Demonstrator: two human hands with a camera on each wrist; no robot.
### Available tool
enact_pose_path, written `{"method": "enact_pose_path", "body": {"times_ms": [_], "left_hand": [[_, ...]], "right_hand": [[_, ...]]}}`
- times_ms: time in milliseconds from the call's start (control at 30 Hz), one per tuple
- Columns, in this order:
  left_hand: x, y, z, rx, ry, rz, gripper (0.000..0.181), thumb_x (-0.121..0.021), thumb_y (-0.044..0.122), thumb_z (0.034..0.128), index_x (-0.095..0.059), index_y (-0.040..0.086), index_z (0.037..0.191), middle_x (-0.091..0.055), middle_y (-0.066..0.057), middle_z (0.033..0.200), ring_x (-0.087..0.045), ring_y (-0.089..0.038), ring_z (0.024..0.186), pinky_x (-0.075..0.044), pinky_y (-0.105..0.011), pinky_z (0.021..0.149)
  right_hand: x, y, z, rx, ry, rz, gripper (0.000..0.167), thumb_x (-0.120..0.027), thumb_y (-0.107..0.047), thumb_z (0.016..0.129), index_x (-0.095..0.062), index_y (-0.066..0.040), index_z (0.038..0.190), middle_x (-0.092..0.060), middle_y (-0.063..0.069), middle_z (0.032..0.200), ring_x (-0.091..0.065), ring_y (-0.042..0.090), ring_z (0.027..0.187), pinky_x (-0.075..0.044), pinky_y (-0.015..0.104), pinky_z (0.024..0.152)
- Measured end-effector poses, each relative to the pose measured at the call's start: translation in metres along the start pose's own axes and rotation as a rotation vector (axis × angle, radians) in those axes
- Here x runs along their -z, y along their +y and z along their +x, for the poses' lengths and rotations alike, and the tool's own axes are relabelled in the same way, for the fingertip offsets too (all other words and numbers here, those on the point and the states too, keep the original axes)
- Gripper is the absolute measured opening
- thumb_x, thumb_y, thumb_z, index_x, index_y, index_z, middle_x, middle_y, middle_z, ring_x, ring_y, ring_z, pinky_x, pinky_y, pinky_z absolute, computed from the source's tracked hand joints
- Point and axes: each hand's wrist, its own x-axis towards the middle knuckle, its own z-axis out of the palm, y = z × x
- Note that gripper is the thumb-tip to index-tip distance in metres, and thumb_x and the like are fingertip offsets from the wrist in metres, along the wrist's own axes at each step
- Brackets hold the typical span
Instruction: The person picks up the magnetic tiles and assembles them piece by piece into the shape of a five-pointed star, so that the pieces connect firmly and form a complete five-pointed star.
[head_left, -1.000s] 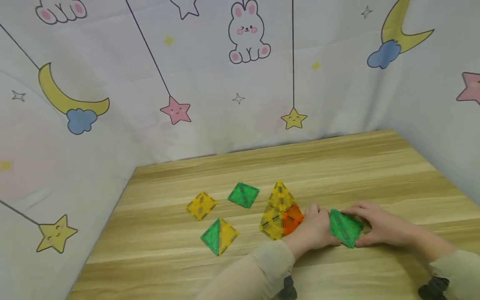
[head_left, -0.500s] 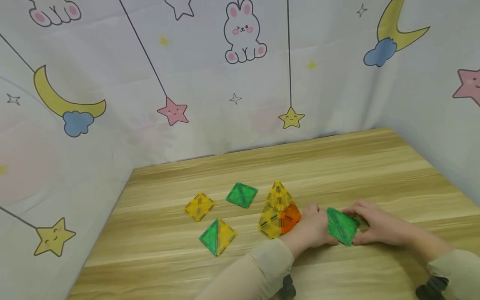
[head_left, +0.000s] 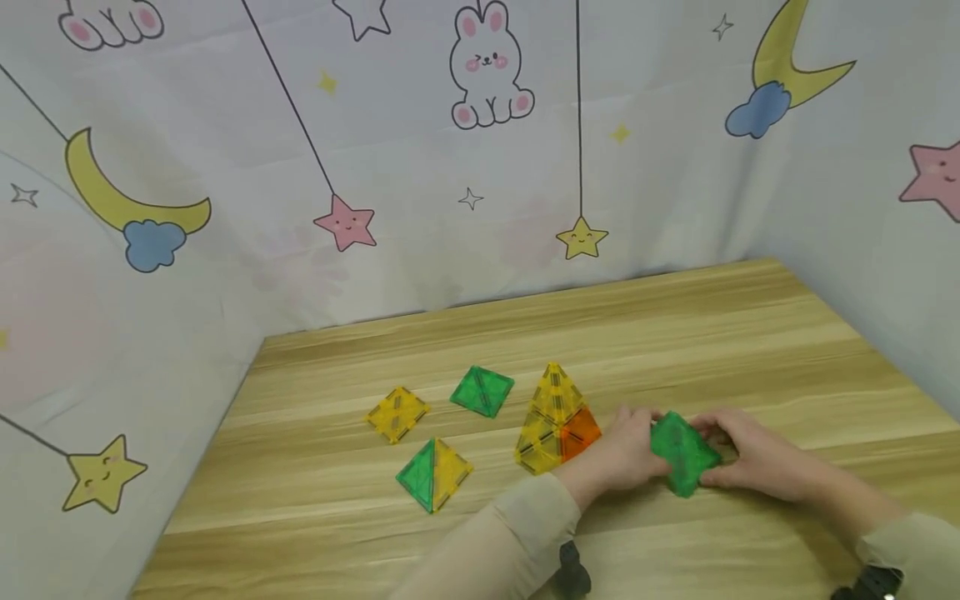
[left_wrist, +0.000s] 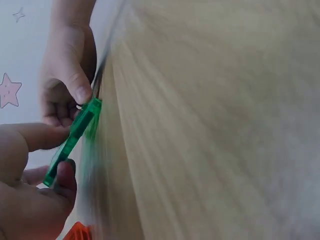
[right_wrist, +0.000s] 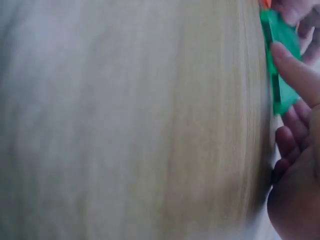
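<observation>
Two green translucent triangular magnetic tiles [head_left: 681,457], meeting along a seam, are held between both hands just over the table at the right. They look bent along that seam. My left hand [head_left: 626,450] pinches their left side; in the left wrist view its thumb and fingers sit on opposite faces of the green tile [left_wrist: 75,137]. My right hand [head_left: 753,454] grips the right side, and the right wrist view has its thumb lying across the green piece [right_wrist: 285,40]. A yellow and orange tile pyramid [head_left: 553,417] stands close by my left hand, its lower right partly hidden.
Left of the pyramid lie a yellow tile pair [head_left: 397,414], a green tile pair [head_left: 482,392] and a green-and-yellow pair [head_left: 434,475]. A patterned curtain [head_left: 420,167] hangs behind the wooden table [head_left: 675,317].
The held green tiles have turned from a flatter diamond to a more folded shape. My left fingers have shifted on their left edge. The other tiles stay put.
</observation>
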Motion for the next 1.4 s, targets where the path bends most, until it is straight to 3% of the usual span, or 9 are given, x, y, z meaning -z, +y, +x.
{"method": "enact_pose_path", "body": {"times_ms": [167, 300, 367, 533, 700, 933, 1167, 1300, 1400], "left_hand": [[0.002, -0.004, -0.004, 0.019, 0.030, -0.395, 0.042, -0.069, 0.007, 0.0826, -0.055, 0.019, 0.121, -0.057, 0.004, 0.093, -0.053, -0.005, 0.079, -0.044, -0.022, 0.070], [0.007, -0.007, -0.008, 0.057, 0.070, -0.644, 0.041, -0.065, 0.004, 0.0862, -0.058, 0.023, 0.121, -0.059, 0.004, 0.085, -0.058, -0.009, 0.070, -0.049, -0.024, 0.064], [0.010, -0.010, -0.009, 0.062, 0.106, -0.741, 0.040, -0.064, 0.002, 0.0869, -0.059, 0.022, 0.122, -0.057, 0.001, 0.084, -0.059, -0.012, 0.067, -0.051, -0.027, 0.063], [0.020, -0.017, -0.014, 0.073, 0.190, -0.875, 0.041, -0.061, 0.001, 0.0882, -0.058, 0.021, 0.124, -0.055, -0.005, 0.088, -0.062, -0.018, 0.069, -0.053, -0.033, 0.068], [0.027, -0.023, -0.017, 0.097, 0.300, -0.968, 0.043, -0.060, 0.000, 0.0891, -0.055, 0.022, 0.125, -0.052, -0.009, 0.092, -0.063, -0.026, 0.075, -0.052, -0.038, 0.073], [0.032, -0.027, -0.022, 0.097, 0.376, -1.038, 0.045, -0.058, -0.004, 0.0892, -0.050, 0.019, 0.127, -0.048, -0.010, 0.091, -0.062, -0.025, 0.075, -0.051, -0.036, 0.076], [0.036, -0.031, -0.025, 0.097, 0.415, -1.098, 0.047, -0.057, -0.005, 0.0891, -0.045, 0.016, 0.130, -0.045, -0.010, 0.094, -0.060, -0.019, 0.078, -0.052, -0.033, 0.077], [0.043, -0.037, -0.030, 0.100, 0.413, -0.921, 0.047, -0.062, 0.002, 0.0868, -0.045, 0.014, 0.129, -0.048, -0.007, 0.097, -0.056, -0.016, 0.082, -0.049, -0.029, 0.070], [0.052, -0.044, -0.034, 0.069, 0.414, -0.710, 0.048, -0.065, 0.007, 0.0848, -0.046, 0.010, 0.128, -0.050, -0.003, 0.103, -0.052, -0.015, 0.089, -0.045, -0.029, 0.072]], "right_hand": [[0.003, -0.004, 0.002, -0.074, 0.013, 0.245, 0.043, -0.067, -0.017, 0.088, -0.048, 0.007, 0.117, -0.056, 0.011, 0.103, -0.054, 0.006, 0.089, -0.047, 0.023, 0.073], [0.003, -0.011, 0.009, -0.146, 0.082, 0.432, 0.035, -0.057, -0.013, 0.094, -0.046, 0.008, 0.120, -0.056, 0.012, 0.105, -0.056, 0.007, 0.090, -0.047, 0.024, 0.074], [0.002, -0.015, 0.015, -0.165, 0.103, 0.574, 0.031, -0.054, -0.013, 0.096, -0.048, 0.002, 0.122, -0.057, 0.009, 0.106, -0.057, 0.009, 0.092, -0.048, 0.025, 0.075], [-0.008, -0.023, 0.029, -0.092, 0.086, 0.960, 0.027, -0.048, -0.006, 0.098, -0.049, -0.016, 0.123, -0.061, 0.003, 0.108, -0.062, 0.015, 0.095, -0.051, 0.029, 0.077], [-0.019, -0.036, 0.040, -0.079, 0.109, 1.053, 0.040, -0.050, -0.003, 0.096, -0.036, -0.019, 0.129, -0.064, 0.002, 0.106, -0.063, 0.014, 0.091, -0.051, 0.029, 0.074], [-0.031, -0.054, 0.049, -0.124, 0.231, 1.014, 0.078, -0.056, -0.005, 0.094, -0.001, -0.006, 0.149, -0.065, -0.001, 0.095, -0.061, 0.010, 0.080, -0.050, 0.025, 0.070], [-0.045, -0.065, 0.055, -0.107, 0.280, 0.977, 0.075, -0.057, -0.004, 0.093, -0.007, -0.005, 0.149, -0.063, -0.001, 0.091, -0.061, 0.010, 0.078, -0.048, 0.021, 0.066], [-0.048, -0.067, 0.057, -0.063, 0.308, 1.002, 0.065, -0.054, -0.004, 0.094, -0.017, -0.004, 0.147, -0.060, 0.000, 0.091, -0.060, 0.010, 0.080, -0.047, 0.021, 0.067], [-0.050, -0.065, 0.057, -0.033, 0.295, 1.028, 0.057, -0.053, -0.003, 0.094, -0.026, -0.006, 0.144, -0.059, 0.001, 0.092, -0.060, 0.010, 0.080, -0.047, 0.021, 0.068]]}}
